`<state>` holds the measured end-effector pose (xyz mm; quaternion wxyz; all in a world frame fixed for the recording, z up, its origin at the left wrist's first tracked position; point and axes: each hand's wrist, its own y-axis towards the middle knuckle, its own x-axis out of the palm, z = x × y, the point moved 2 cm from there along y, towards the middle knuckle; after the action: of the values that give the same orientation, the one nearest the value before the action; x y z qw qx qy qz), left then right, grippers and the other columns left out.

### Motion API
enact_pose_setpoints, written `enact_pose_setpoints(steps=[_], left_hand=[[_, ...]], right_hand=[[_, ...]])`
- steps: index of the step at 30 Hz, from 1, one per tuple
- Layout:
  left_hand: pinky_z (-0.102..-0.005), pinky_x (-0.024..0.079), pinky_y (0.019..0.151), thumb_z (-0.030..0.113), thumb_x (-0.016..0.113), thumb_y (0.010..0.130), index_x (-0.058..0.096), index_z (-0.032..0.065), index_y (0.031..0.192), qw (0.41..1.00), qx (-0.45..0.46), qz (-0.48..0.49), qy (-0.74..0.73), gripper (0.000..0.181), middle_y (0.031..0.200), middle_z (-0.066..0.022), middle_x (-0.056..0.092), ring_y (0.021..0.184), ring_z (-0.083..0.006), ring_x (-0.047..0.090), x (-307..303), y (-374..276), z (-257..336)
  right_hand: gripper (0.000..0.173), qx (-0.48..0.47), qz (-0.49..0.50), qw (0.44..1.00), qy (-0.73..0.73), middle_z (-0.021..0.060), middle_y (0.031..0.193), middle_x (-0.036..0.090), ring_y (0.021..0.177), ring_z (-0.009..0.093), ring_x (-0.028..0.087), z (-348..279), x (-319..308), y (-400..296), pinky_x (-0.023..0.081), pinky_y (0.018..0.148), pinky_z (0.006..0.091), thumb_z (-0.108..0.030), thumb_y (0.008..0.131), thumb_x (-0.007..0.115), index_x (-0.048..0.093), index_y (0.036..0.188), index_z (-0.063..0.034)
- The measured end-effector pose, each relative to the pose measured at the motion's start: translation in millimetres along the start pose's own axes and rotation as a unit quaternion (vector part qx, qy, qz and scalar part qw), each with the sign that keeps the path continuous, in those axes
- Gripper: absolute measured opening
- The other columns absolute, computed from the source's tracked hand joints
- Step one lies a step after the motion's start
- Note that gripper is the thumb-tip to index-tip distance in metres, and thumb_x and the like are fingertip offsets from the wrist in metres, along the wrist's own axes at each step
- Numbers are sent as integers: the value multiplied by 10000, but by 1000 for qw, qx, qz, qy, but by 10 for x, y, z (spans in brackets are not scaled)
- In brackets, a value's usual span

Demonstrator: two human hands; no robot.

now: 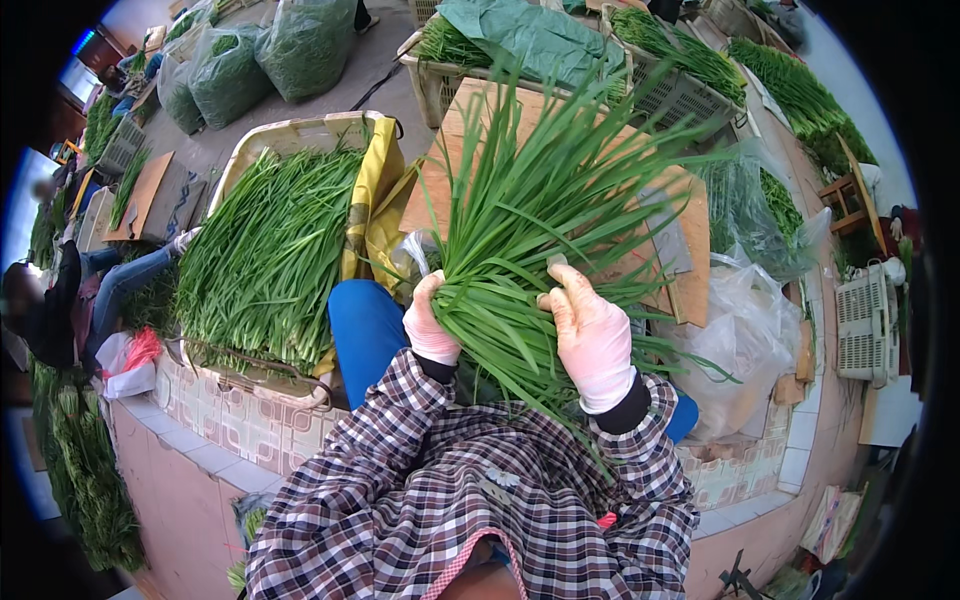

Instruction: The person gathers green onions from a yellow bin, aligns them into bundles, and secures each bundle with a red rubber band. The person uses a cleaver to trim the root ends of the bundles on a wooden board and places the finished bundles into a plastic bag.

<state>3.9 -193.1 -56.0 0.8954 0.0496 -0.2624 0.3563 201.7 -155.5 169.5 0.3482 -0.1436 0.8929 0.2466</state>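
My left hand [433, 319], in a pale glove, is closed around a bunch of long green leaves [517, 232] that look like garlic chives. The leaves fan out away from me over a wooden board [457, 161], and the other part hangs toward my lap. My right hand [592, 337], also gloved, is at the right side of the bunch. Its fingertips are bent in among the leaves; whether they pinch any blades cannot be made out. A flat grey plate [665, 229] lies on the board beyond my right hand.
Left of my knee, a crate [255, 131] is heaped with chives [262, 255], with yellow sheeting [375, 195] on its edge. Clear plastic bags [739, 337] lie on the right. Covered crates [427, 86] stand ahead, filled green bags [304, 49] far left. A person's jeans-clad leg [131, 289] is at left.
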Motion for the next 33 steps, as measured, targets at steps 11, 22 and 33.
enact_pose_setpoints(steps=[11, 22, 33], left_hand=[[-310, 555, 755, 69, 641, 878, 470, 50, 1200, 993, 32, -59, 95, 365, 1028, -152, 677, 858, -214, 684, -225, 3, -298], [-323, 551, 777, 137, 484, 977, 566, -23, 1145, 974, -134, -97, -155, 247, 1021, -151, 672, 879, -208, 662, 176, -194, 286], [-357, 543, 782, 345, 476, 947, 601, -9, 1071, 966, -173, -76, -175, 395, 985, -151, 676, 856, -253, 652, 182, -164, 287]], right_hand=[[196, 175, -57, 967, 178, 121, 697, 666, 631, 195, 670, 191, 121, 129, 508, 620, 301, -154, 905, 605, 673, 1049, -40], [238, 245, -116, 946, 175, 90, 808, 720, 699, 143, 665, 116, 156, 184, 500, 686, 262, -236, 837, 713, 722, 950, -26], [261, 188, -94, 967, 142, 108, 547, 543, 489, 202, 508, 200, 303, 200, 422, 532, 336, -209, 826, 710, 628, 688, -4]])
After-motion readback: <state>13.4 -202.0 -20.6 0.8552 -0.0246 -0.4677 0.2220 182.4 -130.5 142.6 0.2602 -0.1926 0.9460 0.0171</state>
